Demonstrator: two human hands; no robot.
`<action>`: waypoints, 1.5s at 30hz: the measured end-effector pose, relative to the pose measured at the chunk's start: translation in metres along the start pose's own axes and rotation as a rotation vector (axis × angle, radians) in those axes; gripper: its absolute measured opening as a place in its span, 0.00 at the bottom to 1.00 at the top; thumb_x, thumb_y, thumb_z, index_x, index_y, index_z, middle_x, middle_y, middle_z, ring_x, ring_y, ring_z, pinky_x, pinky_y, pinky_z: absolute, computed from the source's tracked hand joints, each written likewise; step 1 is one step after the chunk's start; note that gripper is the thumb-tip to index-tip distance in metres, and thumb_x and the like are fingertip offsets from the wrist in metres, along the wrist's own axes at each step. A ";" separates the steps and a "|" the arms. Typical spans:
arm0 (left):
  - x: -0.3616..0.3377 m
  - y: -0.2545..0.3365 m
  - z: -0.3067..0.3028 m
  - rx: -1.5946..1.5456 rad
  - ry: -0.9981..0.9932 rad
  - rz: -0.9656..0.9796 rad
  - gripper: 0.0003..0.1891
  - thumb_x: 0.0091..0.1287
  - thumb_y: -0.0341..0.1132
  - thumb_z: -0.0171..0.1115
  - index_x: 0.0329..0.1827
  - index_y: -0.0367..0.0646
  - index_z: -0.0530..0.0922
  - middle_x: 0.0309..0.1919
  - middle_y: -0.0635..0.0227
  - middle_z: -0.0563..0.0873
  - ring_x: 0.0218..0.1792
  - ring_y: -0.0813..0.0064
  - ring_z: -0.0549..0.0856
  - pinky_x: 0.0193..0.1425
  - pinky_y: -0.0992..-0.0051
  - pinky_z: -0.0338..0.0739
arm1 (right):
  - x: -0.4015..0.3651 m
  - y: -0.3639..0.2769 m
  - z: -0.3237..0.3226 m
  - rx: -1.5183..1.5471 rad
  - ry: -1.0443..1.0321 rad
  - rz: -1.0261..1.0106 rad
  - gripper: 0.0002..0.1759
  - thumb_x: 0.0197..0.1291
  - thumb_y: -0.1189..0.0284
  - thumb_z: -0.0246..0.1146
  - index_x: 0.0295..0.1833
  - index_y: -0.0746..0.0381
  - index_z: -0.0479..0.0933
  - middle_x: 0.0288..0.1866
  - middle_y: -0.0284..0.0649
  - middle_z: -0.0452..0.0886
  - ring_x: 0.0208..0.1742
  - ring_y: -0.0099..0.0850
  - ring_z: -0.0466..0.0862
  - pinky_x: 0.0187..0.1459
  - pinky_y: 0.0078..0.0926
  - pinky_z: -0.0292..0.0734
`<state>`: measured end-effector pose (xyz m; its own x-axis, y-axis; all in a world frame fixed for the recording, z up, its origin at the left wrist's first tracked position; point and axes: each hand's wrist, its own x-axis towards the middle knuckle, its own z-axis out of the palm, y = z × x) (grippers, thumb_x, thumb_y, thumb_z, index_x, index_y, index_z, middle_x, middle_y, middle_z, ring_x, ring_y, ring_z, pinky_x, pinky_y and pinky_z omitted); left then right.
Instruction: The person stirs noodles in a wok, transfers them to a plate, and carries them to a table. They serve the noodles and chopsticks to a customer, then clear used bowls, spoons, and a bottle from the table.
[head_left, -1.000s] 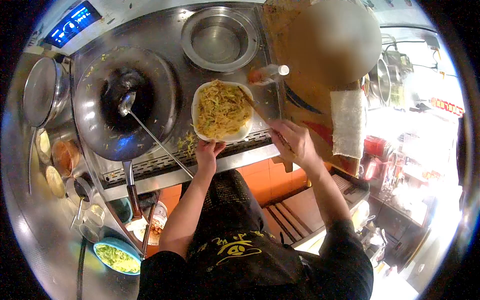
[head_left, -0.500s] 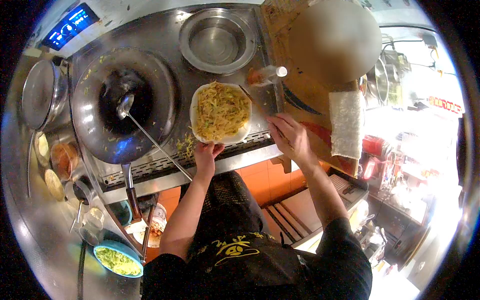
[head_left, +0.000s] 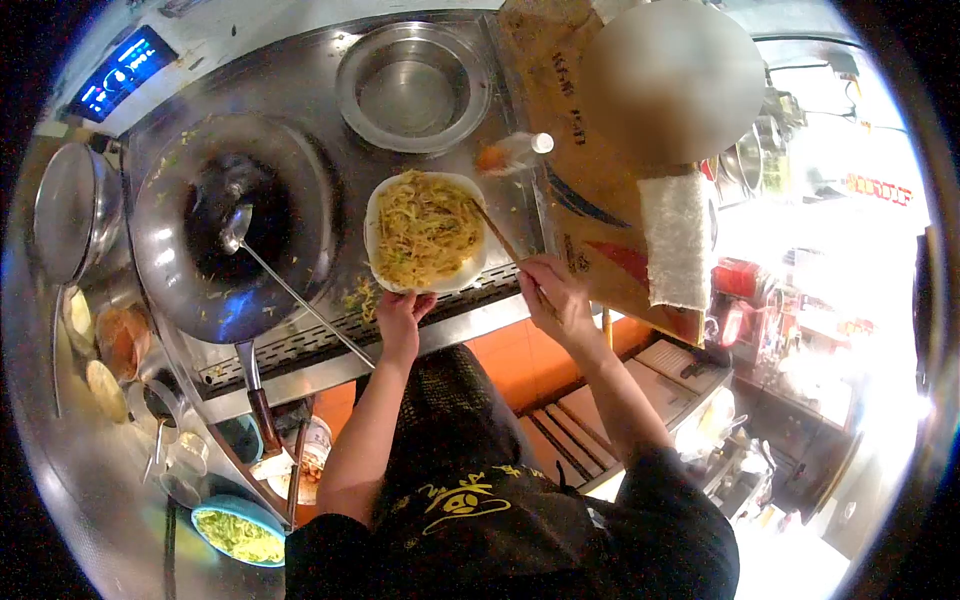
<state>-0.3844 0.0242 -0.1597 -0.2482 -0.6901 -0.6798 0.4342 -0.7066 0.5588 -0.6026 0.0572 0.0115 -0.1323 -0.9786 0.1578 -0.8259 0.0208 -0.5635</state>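
Observation:
A white plate (head_left: 472, 276) piled with stir-fried noodles (head_left: 425, 232) sits on the steel stove top near its front edge. My left hand (head_left: 402, 322) grips the plate's near rim, thumb and fingers closed about it. Chopsticks (head_left: 497, 230) are held in my right hand (head_left: 553, 300), to the right of the plate. Their tips touch the right side of the noodle heap. Left of the plate is a dark wok (head_left: 305, 190) with a metal ladle (head_left: 298, 290) resting in it, its handle reaching over the stove's front edge.
Behind the plate stands a steel basin (head_left: 358, 118). A bottle with a white cap (head_left: 512, 153) is at the back right, beside cardboard (head_left: 590, 215) with a white cloth (head_left: 676, 240). Noodle scraps lie left of the plate. A blue bowl of shredded vegetables (head_left: 240, 535) stands lower left.
The chopstick tips have come from the plate's far right corner down to the noodles' right side, and my right hand is a little nearer me. The whole view has shifted slightly.

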 end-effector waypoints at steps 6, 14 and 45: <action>0.003 -0.002 -0.005 -0.012 -0.014 -0.032 0.12 0.75 0.28 0.52 0.58 0.35 0.71 0.47 0.58 0.83 0.44 0.66 0.86 0.56 0.61 0.85 | -0.003 0.003 0.002 0.091 0.090 -0.011 0.09 0.59 0.83 0.64 0.45 0.67 0.78 0.41 0.50 0.82 0.35 0.43 0.86 0.35 0.34 0.81; 0.006 -0.006 -0.006 -0.058 -0.025 -0.033 0.11 0.75 0.29 0.53 0.56 0.35 0.73 0.44 0.60 0.83 0.43 0.66 0.86 0.56 0.61 0.85 | -0.007 -0.004 0.003 0.096 -0.022 0.141 0.08 0.59 0.84 0.65 0.45 0.67 0.81 0.40 0.49 0.83 0.36 0.39 0.85 0.35 0.29 0.80; 0.007 -0.001 -0.003 -0.071 0.075 -0.131 0.11 0.74 0.28 0.54 0.55 0.35 0.75 0.43 0.57 0.85 0.38 0.67 0.88 0.48 0.65 0.89 | 0.085 -0.052 -0.033 0.116 -0.240 -0.189 0.09 0.56 0.81 0.68 0.44 0.66 0.82 0.40 0.47 0.84 0.35 0.42 0.86 0.34 0.32 0.82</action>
<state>-0.3838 0.0206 -0.1671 -0.2419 -0.5776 -0.7797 0.4629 -0.7749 0.4304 -0.5894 -0.0207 0.0810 0.1621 -0.9835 0.0804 -0.7536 -0.1760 -0.6333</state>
